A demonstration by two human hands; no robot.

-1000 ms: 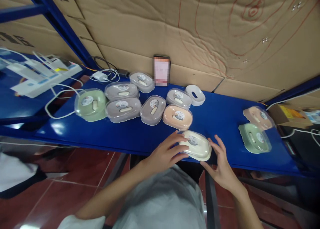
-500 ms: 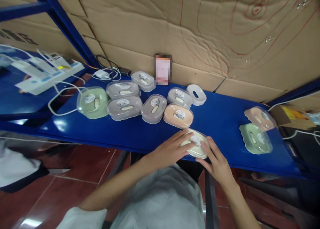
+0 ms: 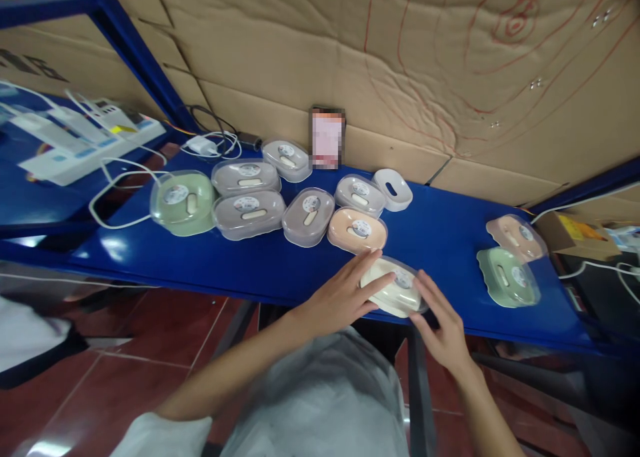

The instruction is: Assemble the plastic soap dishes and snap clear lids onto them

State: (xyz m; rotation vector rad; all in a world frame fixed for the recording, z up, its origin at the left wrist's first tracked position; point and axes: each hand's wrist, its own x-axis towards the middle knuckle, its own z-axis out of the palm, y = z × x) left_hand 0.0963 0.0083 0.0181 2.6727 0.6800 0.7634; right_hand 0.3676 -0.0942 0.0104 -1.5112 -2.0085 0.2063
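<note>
A cream soap box [image 3: 400,300] with a clear lid and a round sticker lies near the front edge of the blue table. My left hand [image 3: 345,290] grips its left end, with fingers along the far side and the thumb across the top. At the right end, my right hand [image 3: 440,320] has its fingers and thumb around the corner. Just behind stands a peach soap box [image 3: 350,236], close to my left fingertips. Beside it are a grey soap box [image 3: 309,217] and a lighter grey soap box [image 3: 359,194].
Several more lidded soap boxes, including a green box [image 3: 183,207], stand to the left. A white dish [image 3: 394,189] with a slot sits at the back. Another green box [image 3: 507,280] and a peach box [image 3: 517,236] are at right. A phone [image 3: 327,137] leans against the cardboard.
My right hand has shifted slightly right and its fingers have come off the lid's top to the end. The cream box has moved slightly right, and more of its top shows.
</note>
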